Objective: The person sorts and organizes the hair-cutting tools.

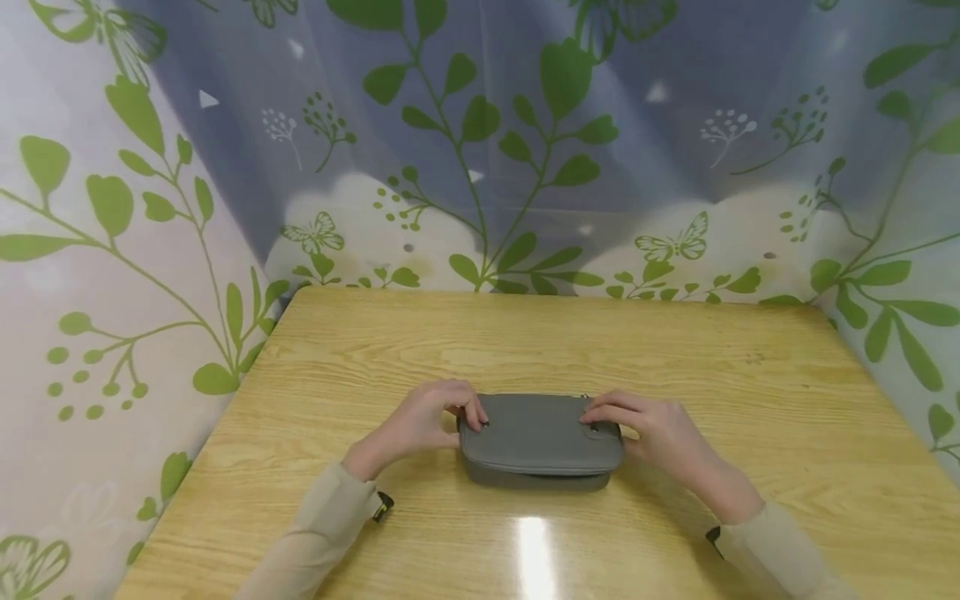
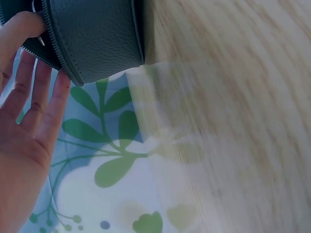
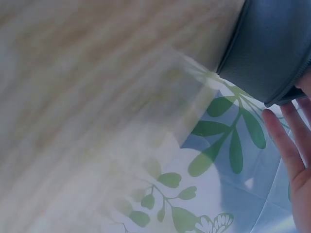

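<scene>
A grey zippered pouch [image 1: 542, 437] lies on the wooden table between both hands, its lid on top and a gap along the zipper at the near side. At the pouch's left end, my left hand [image 1: 427, 418] pinches the lid, fingertips on top and thumb at the side. In the left wrist view the zipper teeth are parted, and the thumb [image 2: 25, 30] reaches into the gap. My right hand [image 1: 660, 433] pinches the right end of the lid, its fingers bent over the corner. The pouch's inside is hidden in the head view.
The wooden table [image 1: 360, 333] has a light reflection near its front. Patterned curtain cloth [image 1: 645, 142] with green leaves and butterflies hangs behind the table and along both sides.
</scene>
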Action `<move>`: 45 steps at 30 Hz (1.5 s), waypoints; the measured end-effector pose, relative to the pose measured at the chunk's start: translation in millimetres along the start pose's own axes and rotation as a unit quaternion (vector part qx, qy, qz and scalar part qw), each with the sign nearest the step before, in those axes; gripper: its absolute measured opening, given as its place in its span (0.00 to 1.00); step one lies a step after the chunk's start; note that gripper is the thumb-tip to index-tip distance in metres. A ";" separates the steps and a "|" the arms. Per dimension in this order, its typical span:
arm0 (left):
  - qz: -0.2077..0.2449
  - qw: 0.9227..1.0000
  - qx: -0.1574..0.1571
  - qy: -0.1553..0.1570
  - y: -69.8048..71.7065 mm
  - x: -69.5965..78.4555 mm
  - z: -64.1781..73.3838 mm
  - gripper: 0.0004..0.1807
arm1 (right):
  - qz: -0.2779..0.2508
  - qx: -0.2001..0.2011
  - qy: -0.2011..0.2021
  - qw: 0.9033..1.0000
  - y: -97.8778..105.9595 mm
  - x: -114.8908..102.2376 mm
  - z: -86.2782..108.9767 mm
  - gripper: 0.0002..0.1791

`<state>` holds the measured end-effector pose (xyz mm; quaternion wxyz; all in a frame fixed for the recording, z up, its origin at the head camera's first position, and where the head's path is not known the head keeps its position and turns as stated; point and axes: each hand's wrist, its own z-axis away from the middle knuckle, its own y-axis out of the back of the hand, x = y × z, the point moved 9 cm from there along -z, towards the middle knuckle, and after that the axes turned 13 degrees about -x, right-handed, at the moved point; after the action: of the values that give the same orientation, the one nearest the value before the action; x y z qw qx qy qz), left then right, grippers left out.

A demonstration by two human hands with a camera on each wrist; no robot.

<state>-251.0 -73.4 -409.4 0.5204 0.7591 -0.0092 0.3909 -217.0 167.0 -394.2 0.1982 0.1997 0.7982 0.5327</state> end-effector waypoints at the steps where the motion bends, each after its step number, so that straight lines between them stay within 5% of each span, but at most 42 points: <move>1: -0.009 1.000 -0.002 0.000 -1.0 0.4 -0.5 0.17 | 0.004 0.000 0.000 1.000 -0.6 -0.8 0.7 0.35; 13: -0.020 1.000 -0.011 0.001 2.9 7.6 1.6 0.20 | 0.012 -0.016 -0.006 1.000 -5.0 -7.0 3.0 0.37; 26: -0.007 0.996 -0.079 0.037 -3.8 5.6 4.4 0.20 | -0.010 -0.047 -0.015 0.999 -6.8 -10.4 9.7 0.37; 37: -0.038 0.997 -0.038 0.052 -0.8 15.9 -5.0 0.09 | -0.017 0.001 -0.071 0.997 4.7 6.8 1.3 0.27; 41: -0.082 0.995 -0.034 0.045 -3.5 37.3 -22.4 0.20 | -0.008 -0.007 -0.101 0.995 2.4 23.6 -8.5 0.26; 45: -0.101 0.990 -0.080 0.049 -22.2 51.3 -39.9 0.38 | -0.045 -0.050 -0.113 0.991 -8.5 36.5 -20.2 0.25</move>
<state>-229.2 -11.2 -389.7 0.6163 0.6920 0.0619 0.3708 -259.4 167.8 -398.7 0.3204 0.2123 0.7513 0.5365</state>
